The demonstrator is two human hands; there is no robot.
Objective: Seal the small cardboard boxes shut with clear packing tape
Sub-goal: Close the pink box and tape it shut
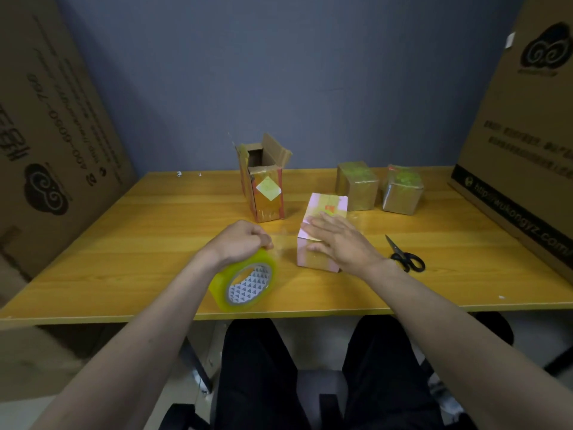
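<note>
4 small boxes on surface (pixel 155 243): pink box (pixel 313 256) under flat right hand (pixel 338 240), fingers straight; open tall box (pixel 263 184); 2 taped boxes (pixel 356 186) (pixel 403 190). Left hand (pixel 238 240) fingers curled on 1 tape roll (pixel 245 280). 1 pr scissors (pixel 406 257). Big carton (pixel 527 150) reads "wukongyz.com".

Glossy wood-grain table (pixel 124 243) — cardboard box (pixel 319 231), shiny tape roll (pixel 245 282) — black-handled scissors (pixel 406 259).
</note>
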